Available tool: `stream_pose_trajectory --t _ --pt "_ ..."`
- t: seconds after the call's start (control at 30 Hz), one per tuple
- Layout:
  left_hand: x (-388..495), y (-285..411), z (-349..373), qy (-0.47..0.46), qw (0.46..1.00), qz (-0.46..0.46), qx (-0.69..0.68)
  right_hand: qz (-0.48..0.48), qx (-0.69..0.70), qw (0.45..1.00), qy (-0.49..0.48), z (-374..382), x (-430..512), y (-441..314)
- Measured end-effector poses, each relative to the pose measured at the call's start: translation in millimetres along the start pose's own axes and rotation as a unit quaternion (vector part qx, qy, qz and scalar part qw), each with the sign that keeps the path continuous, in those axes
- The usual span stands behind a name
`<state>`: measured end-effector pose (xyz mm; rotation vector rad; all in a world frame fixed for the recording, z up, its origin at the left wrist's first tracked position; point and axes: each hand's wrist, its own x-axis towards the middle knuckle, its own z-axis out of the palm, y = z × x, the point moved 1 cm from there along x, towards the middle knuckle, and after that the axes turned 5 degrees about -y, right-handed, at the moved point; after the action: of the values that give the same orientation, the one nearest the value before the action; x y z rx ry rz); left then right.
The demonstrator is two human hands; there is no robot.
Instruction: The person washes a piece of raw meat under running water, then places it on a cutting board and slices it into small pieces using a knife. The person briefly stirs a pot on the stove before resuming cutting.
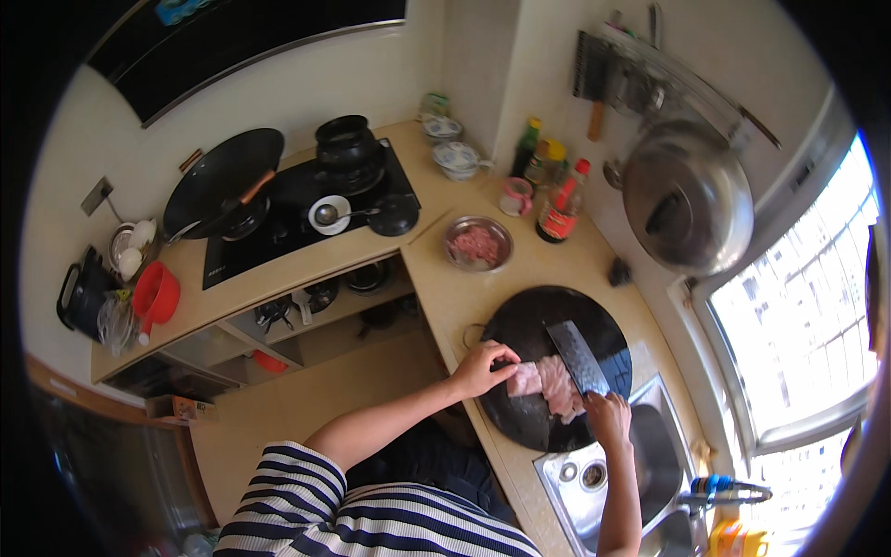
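Observation:
A round black cutting board (515, 313) lies on the counter beside the sink. On it are pieces of raw pale pink meat (557, 383), a squarish chunk at the left and thinner pieces at the right. My right hand (610, 418) is closed around the handle of a cleaver (579, 356), whose broad blade lies over the board at the right edge of the meat. At the left of the chunk is my left hand (485, 370), thumb and fingers apart, the fingertips close to the meat; whether they touch it I cannot tell.
Beyond the board stands a metal bowl of minced meat (479, 244), with sauce bottles (560, 209) behind. A steel sink (592, 480) adjoins the board's near side. Farther left, the black cooktop (292, 216) holds a wok (223, 181) and a dark pot (346, 150). A large metal lid (686, 198) hangs at the right.

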<state>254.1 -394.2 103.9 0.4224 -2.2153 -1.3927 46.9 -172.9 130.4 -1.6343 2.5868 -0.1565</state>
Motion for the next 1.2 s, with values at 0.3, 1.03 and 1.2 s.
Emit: stream_pose_trajectory --t 0.3,1.03,1.2 --pt "7 -40 -78 -0.118 0.902 -0.203 -0.364 -0.120 -0.052 0.970 0.203 -73 135 -144" --pt "3 -167 -249 -0.143 0.862 -0.250 -0.418 -0.051 0.634 0.757 -0.151 -4 408 -461" --pt "9 -178 -262 -0.127 0.845 -0.264 -0.447 -0.159 0.606 0.779 -0.032 -91 444 -457"
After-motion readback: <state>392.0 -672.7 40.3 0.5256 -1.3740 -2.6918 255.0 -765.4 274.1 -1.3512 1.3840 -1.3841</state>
